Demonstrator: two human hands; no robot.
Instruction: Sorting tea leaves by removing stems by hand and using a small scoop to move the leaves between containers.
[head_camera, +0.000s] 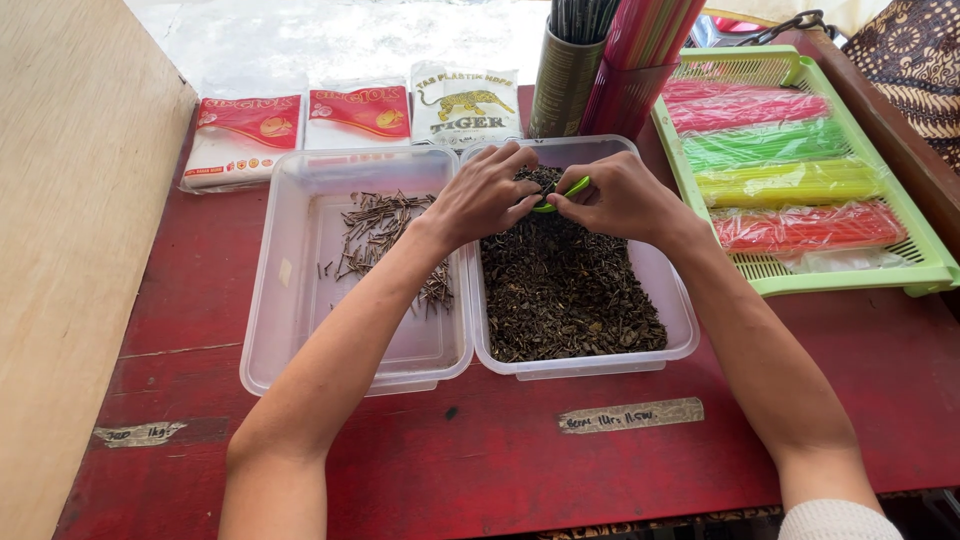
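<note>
While both hands met over the right clear tub (680, 330) of dark small pieces (570, 290) near the table's far edge, the left hand (485, 195) and right hand (615, 195) each pinched a small green item (572, 188); nails (385, 225) lay in the left tub (270, 330)

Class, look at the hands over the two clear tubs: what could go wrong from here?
1. The left hand and right hand pinch a small green item above the dark loose bits; dropped, it may get buried.
2. The left forearm crosses the tub of nails, risking a scratch.
</note>
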